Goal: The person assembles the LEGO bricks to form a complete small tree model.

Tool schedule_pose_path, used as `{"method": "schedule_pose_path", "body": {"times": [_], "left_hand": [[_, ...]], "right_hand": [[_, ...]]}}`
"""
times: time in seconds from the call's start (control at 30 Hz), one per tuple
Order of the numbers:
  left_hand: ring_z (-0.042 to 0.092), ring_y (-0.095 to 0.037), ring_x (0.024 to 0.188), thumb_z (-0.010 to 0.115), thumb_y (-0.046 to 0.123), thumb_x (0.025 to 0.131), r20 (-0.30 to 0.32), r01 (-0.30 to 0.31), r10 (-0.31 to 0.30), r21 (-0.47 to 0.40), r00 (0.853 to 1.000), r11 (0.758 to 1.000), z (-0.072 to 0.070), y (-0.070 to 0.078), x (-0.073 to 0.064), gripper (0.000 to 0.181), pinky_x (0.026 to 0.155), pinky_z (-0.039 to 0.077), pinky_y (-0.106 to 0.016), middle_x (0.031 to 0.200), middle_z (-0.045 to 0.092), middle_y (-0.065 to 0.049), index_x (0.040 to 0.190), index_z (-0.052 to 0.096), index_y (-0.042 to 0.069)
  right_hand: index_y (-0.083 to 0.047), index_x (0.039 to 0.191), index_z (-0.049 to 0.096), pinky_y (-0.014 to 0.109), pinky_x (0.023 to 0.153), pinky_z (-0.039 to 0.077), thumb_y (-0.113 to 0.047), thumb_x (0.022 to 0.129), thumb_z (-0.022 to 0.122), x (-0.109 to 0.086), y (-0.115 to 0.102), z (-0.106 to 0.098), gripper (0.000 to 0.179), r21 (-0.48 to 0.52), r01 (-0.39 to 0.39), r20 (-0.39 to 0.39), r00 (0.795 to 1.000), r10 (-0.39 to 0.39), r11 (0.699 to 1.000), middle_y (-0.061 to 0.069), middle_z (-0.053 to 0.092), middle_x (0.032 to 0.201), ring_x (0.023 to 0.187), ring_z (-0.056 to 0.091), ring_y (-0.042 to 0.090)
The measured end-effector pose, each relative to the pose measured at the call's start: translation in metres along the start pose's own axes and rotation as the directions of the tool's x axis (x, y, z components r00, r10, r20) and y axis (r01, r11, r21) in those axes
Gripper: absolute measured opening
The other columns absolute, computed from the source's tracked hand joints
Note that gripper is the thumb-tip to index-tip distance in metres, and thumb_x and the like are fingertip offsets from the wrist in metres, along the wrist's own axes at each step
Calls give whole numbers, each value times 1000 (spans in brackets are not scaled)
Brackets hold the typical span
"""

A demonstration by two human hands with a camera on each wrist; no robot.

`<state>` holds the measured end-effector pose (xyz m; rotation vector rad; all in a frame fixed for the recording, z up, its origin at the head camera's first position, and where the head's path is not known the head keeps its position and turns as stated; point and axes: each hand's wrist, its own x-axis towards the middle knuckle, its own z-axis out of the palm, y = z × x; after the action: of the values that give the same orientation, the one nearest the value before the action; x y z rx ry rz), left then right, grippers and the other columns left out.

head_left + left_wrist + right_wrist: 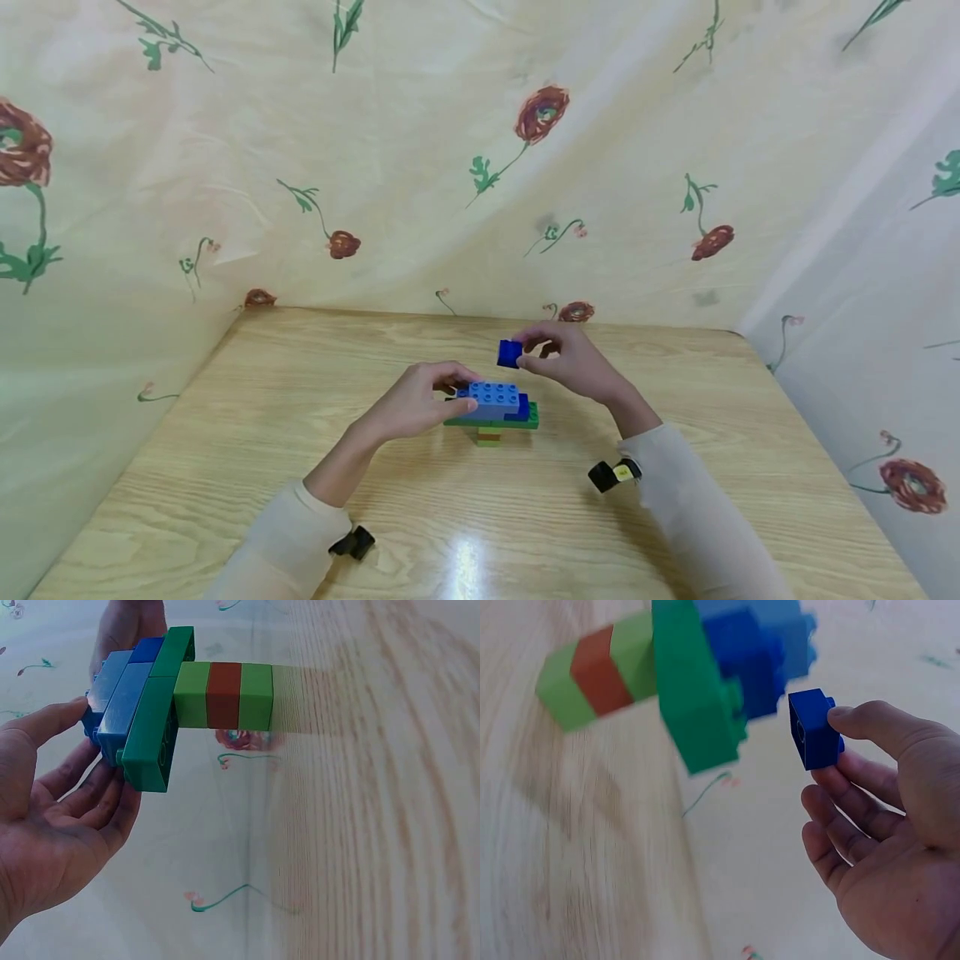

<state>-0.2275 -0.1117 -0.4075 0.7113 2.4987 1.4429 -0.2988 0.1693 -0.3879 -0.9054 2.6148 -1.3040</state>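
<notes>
A built stack of toy bricks stands at the table's middle. Its column is light green and brown-orange (223,695), with green bricks (152,727) lying across the top. Above these sit light blue bricks (492,408) and a dark blue brick (742,664). My left hand (416,402) holds the blue layer's left end between thumb and fingers. Behind and above the stack's right side, my right hand (573,362) pinches a small dark blue brick (814,729). That brick is held in the air, its studs facing the palm in the right wrist view.
The bricks stand on a light wood-grain table (420,517). Flower-patterned cloth (405,150) hangs along the table's back and sides. A black wrist device (352,542) shows at the left cuff, and another black device (602,476) at the right cuff.
</notes>
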Motion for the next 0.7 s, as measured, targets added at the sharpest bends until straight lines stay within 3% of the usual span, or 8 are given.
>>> {"method": "schedule_pose_path", "body": {"times": [0.2, 0.43, 0.7], "left_hand": [[66, -20, 110, 71, 26, 99, 5, -14, 14, -8, 1000, 1000, 0, 1, 0, 33, 103, 52, -48, 124, 72, -3, 130, 69, 15], [66, -20, 109, 71, 26, 99, 6, -12, 12, -22, 1000, 1000, -1, 3, -1, 34, 103, 52, -50, 125, 72, -5, 130, 69, 12], [66, -21, 109, 71, 27, 99, 11, -13, 14, -38, 1000, 999, 0, 1, 0, 37, 101, 53, -48, 125, 72, -7, 131, 68, 11]], "right_hand": [[-14, 121, 73, 27, 86, 55, -18, 95, 76, -18, -19, 4, 27, 16, 59, -14, 998, -59, 998, 4, 71, 116, 103, 64, 27], [-16, 121, 72, 29, 88, 54, -16, 95, 76, -33, -34, 14, 27, 56, 95, -2, 995, -95, 994, 1, 71, 116, 102, 63, 25], [-16, 122, 71, 28, 87, 54, -15, 94, 77, -38, -39, 20, 29, 67, 93, 20, 995, -95, 993, 1, 72, 117, 100, 64, 22]]}}
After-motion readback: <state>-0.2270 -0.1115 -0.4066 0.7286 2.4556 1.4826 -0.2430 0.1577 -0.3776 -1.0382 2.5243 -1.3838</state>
